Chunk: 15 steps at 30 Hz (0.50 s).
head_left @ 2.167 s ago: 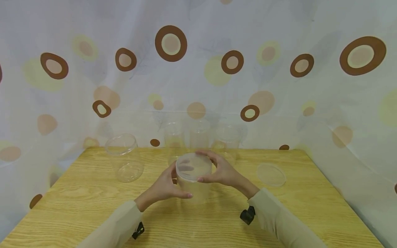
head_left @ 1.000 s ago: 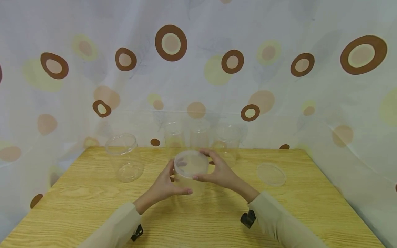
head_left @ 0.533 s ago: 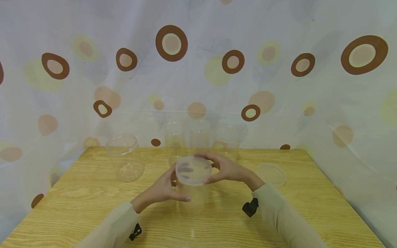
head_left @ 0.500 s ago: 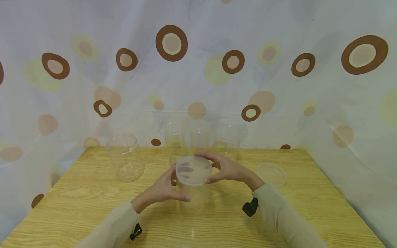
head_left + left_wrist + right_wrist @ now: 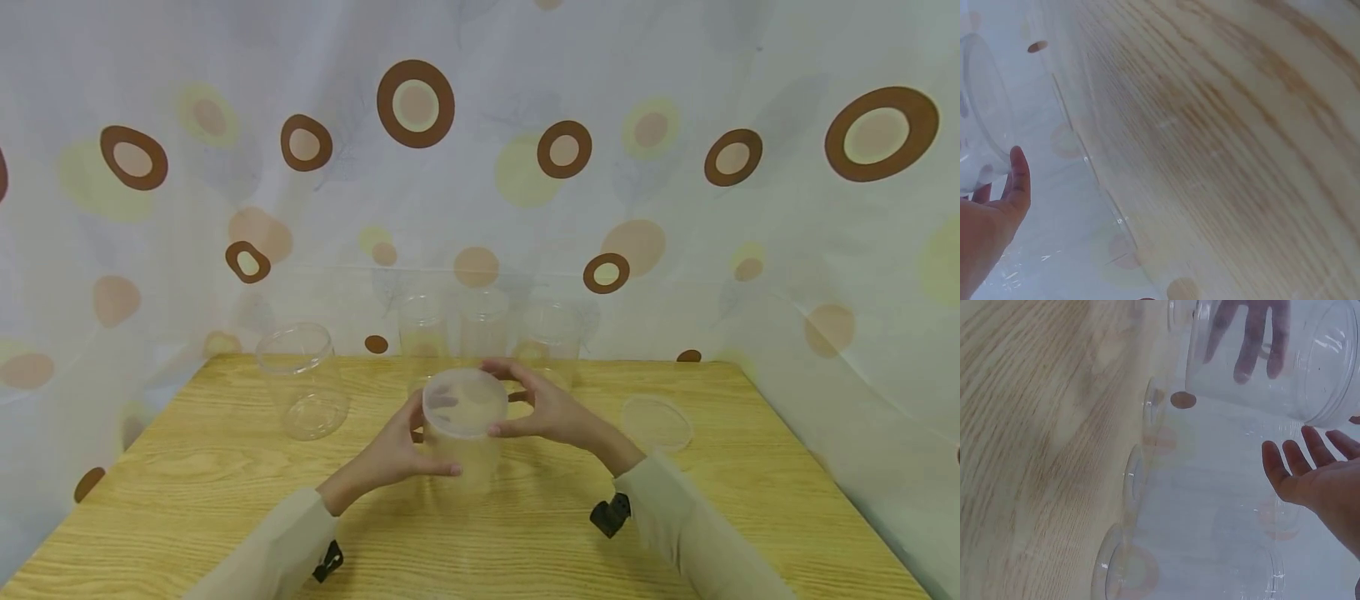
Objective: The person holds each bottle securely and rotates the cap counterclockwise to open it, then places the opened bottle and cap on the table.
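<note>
A clear plastic jar (image 5: 476,467) is held upright in the middle of the head view, its base above the tabletop. My left hand (image 5: 393,452) grips the jar's side, thumb across the front and fingers behind; they show through the wall in the right wrist view. On top of the jar sits a frosted round lid (image 5: 468,404). My right hand (image 5: 546,410) holds the lid's rim, thumb at the front and fingers at the far side. The left wrist view shows only part of the left hand (image 5: 997,219) and jar.
Three clear jars stand along the back, among them a wide jar (image 5: 551,321). Another clear jar (image 5: 296,367) stands on the left of the wooden table (image 5: 187,500). A loose round lid (image 5: 657,422) lies at the right. A patterned curtain (image 5: 480,208) surrounds the table.
The jar dips toward me, then rises slightly again, staying in my left hand. My right hand shifts and turns a little along the lid's rim. The other jars and the loose lid stay put.
</note>
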Available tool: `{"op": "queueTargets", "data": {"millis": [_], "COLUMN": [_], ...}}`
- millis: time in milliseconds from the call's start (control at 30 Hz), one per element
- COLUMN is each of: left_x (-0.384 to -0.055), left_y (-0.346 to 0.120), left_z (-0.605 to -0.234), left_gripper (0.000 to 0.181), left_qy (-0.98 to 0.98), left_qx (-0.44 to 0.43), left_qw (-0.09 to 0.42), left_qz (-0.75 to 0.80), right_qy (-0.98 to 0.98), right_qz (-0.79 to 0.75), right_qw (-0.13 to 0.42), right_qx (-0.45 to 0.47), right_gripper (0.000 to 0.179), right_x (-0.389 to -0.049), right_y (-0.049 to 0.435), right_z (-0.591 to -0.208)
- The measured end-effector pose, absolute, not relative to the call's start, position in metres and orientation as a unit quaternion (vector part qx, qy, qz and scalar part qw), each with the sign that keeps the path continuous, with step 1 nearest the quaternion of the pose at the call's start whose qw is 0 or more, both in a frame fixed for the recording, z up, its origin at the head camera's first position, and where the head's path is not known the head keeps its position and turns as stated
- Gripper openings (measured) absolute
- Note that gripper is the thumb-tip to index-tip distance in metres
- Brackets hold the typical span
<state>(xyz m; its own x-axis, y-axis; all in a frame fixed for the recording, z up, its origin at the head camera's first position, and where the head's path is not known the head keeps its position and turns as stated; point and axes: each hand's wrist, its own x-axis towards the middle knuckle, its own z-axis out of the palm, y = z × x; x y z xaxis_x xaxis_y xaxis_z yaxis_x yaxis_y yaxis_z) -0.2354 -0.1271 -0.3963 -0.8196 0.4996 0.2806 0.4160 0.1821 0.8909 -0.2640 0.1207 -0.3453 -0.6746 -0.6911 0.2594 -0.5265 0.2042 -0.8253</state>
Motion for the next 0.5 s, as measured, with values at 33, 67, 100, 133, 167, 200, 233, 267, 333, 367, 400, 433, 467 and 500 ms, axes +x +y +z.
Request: {"op": "queueTargets", "data": {"millis": [33, 67, 100, 133, 167, 200, 233, 267, 333, 367, 400, 433, 467, 500], "left_x": [-0.235, -0.236, -0.236, -0.235, -0.236, -0.236, -0.236, -0.236, -0.236, -0.236, -0.236, -0.236, -0.236, -0.236], "left_y": [-0.127, -0.126, -0.126, -0.125, -0.125, -0.125, -0.125, -0.125, -0.124, -0.124, -0.124, -0.124, -0.124, -0.124], "left_z": [-0.396, -0.396, -0.396, -0.396, -0.396, -0.396, -0.396, -0.396, -0.397, -0.397, -0.397, -0.397, -0.397, -0.397], "left_gripper": [0.092, 0.093, 0.094, 0.094, 0.095, 0.095, 0.095, 0.095, 0.096, 0.096, 0.096, 0.096, 0.097, 0.097], "left_qy": [0.769, 0.771, 0.773, 0.774, 0.775, 0.776, 0.778, 0.779, 0.778, 0.778, 0.777, 0.777, 0.776, 0.776], "left_qx": [0.293, 0.288, 0.284, 0.281, 0.279, 0.277, 0.276, 0.274, 0.274, 0.275, 0.275, 0.276, 0.276, 0.277], "left_qw": [0.032, 0.028, 0.023, 0.02, 0.017, 0.015, 0.013, 0.012, 0.011, 0.01, 0.009, 0.009, 0.01, 0.01], "left_qz": [0.567, 0.567, 0.567, 0.567, 0.566, 0.566, 0.565, 0.564, 0.565, 0.565, 0.566, 0.566, 0.567, 0.567], "right_qy": [0.778, 0.782, 0.787, 0.79, 0.792, 0.793, 0.795, 0.797, 0.801, 0.803, 0.805, 0.807, 0.809, 0.809], "right_qz": [-0.492, -0.493, -0.494, -0.495, -0.497, -0.5, -0.502, -0.503, -0.504, -0.504, -0.504, -0.502, -0.5, -0.499], "right_qw": [0.07, 0.056, 0.044, 0.035, 0.028, 0.023, 0.02, 0.017, 0.011, 0.009, 0.007, 0.005, 0.003, 0.003], "right_qx": [-0.385, -0.377, -0.368, -0.361, -0.353, -0.347, -0.34, -0.334, -0.323, -0.318, -0.314, -0.312, -0.31, -0.311], "right_gripper": [0.078, 0.077, 0.078, 0.078, 0.078, 0.079, 0.079, 0.08, 0.08, 0.08, 0.08, 0.079, 0.079, 0.079], "right_x": [-0.263, -0.262, -0.261, -0.26, -0.258, -0.257, -0.255, -0.253, -0.251, -0.25, -0.249, -0.249, -0.249, -0.249], "right_y": [0.119, 0.118, 0.116, 0.114, 0.112, 0.11, 0.109, 0.107, 0.105, 0.104, 0.103, 0.102, 0.102, 0.101], "right_z": [-0.346, -0.347, -0.348, -0.349, -0.35, -0.35, -0.351, -0.351, -0.352, -0.353, -0.353, -0.353, -0.353, -0.353]}}
